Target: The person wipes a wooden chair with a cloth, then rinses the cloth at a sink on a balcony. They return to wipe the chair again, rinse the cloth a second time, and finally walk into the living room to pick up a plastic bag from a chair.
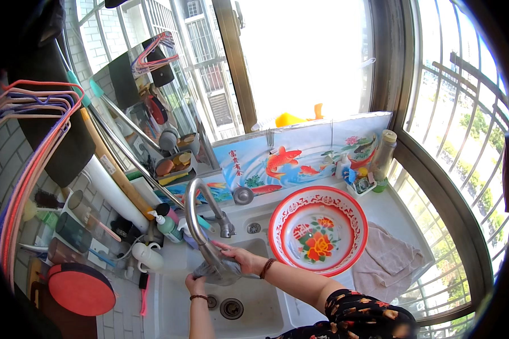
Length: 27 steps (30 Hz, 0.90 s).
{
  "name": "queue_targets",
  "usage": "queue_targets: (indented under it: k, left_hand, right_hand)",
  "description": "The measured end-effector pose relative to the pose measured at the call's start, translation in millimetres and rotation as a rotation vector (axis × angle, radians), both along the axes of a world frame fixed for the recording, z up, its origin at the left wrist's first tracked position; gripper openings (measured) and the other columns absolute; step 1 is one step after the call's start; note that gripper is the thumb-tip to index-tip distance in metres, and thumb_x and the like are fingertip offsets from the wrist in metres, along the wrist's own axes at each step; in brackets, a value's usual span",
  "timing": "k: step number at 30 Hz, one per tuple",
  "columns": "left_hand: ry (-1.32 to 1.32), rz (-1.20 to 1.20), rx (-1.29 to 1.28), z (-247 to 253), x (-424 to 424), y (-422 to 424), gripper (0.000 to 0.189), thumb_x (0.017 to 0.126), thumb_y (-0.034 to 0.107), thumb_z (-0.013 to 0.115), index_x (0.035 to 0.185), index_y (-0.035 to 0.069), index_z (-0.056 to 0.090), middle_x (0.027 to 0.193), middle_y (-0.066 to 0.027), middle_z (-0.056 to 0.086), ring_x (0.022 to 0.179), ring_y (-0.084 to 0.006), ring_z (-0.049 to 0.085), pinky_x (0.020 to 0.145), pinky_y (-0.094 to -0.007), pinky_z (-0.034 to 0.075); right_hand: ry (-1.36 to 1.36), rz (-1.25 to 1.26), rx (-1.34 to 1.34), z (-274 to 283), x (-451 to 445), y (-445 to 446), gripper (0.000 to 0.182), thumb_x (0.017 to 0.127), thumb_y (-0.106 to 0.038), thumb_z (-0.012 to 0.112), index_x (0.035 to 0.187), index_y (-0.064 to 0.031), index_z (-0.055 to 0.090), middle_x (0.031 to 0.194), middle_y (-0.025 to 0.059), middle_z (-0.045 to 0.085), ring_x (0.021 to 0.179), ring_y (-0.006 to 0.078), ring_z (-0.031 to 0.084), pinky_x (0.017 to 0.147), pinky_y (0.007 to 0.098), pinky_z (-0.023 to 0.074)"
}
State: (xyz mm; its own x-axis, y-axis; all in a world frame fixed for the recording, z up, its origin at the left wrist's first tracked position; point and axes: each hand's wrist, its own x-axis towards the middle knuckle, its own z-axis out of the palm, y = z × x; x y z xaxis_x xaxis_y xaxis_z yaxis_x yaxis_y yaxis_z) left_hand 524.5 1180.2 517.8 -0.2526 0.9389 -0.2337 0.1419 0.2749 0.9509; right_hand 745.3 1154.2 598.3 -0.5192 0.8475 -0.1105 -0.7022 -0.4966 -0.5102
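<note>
A grey cloth (227,274) hangs between my two hands over the white sink (261,307). My left hand (196,284) grips its left end, below the steel faucet's curved neck. My right hand (242,259) has hold of the other end, close to the faucet's upright pipe. The steel faucet (191,203) arches in front of the cloth and hides part of it. Below, a round drain (232,308) shows in the sink floor. Whether water is running cannot be made out.
Right of the sink sits a red-rimmed enamel basin (275,250) with a flower pattern. A beige towel (386,262) lies beside it. Pump bottles (168,229) and a white mug (146,256) stand left of the faucet. Plastic hangers (36,169) hang at far left.
</note>
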Motion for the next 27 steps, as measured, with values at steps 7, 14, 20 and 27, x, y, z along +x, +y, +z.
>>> queue_targets:
  k: [7, 14, 20, 27]
  left_hand:
    - [-0.564, -0.232, -0.411, -4, 68, -39, 0.023, 0.079, 0.013, 0.057, 0.100, 0.008, 0.049, 0.090, -0.0071, 0.055, 0.069, -0.0189, 0.055, 0.060, -0.0301, 0.045]
    - [-1.071, -0.276, -0.189, -29, 70, -36, 0.019, 0.082, 0.029, 0.053, 0.095, 0.015, 0.052, 0.087, 0.0002, 0.051, 0.085, -0.0135, 0.049, 0.073, -0.0303, 0.042]
    - [-0.942, -0.183, -0.239, -19, 64, -57, 0.018, 0.080, 0.025, 0.054, 0.093, 0.012, 0.051, 0.084, -0.0009, 0.051, 0.079, -0.0139, 0.050, 0.068, -0.0291, 0.043]
    - [-0.601, -0.273, 0.032, 22, 67, -38, 0.017, 0.079, 0.020, 0.055, 0.091, 0.008, 0.051, 0.081, -0.0022, 0.051, 0.072, -0.0143, 0.050, 0.063, -0.0277, 0.043]
  right_hand:
    - [-0.747, -0.029, 0.654, -23, -25, -2, 0.036, 0.075, -0.009, 0.046, 0.112, -0.0068, 0.048, 0.095, 0.0080, 0.053, 0.085, 0.0185, 0.051, 0.072, 0.0302, 0.0418]
    - [-1.407, 0.309, 0.944, 32, -48, -39, 0.043, 0.062, -0.007, 0.054, 0.104, -0.0009, 0.045, 0.083, 0.0209, 0.057, 0.078, 0.0362, 0.056, 0.063, 0.0392, 0.0440]
    - [-1.566, -0.051, 1.385, 24, -60, -74, 0.040, 0.063, -0.004, 0.057, 0.099, 0.0011, 0.042, 0.078, 0.0194, 0.057, 0.068, 0.0355, 0.058, 0.054, 0.0392, 0.0444]
    - [-1.217, -0.270, 1.100, 35, -52, -76, 0.017, 0.081, -0.011, 0.048, 0.093, -0.0002, 0.042, 0.072, 0.0169, 0.056, 0.068, 0.0328, 0.057, 0.060, 0.0394, 0.0445]
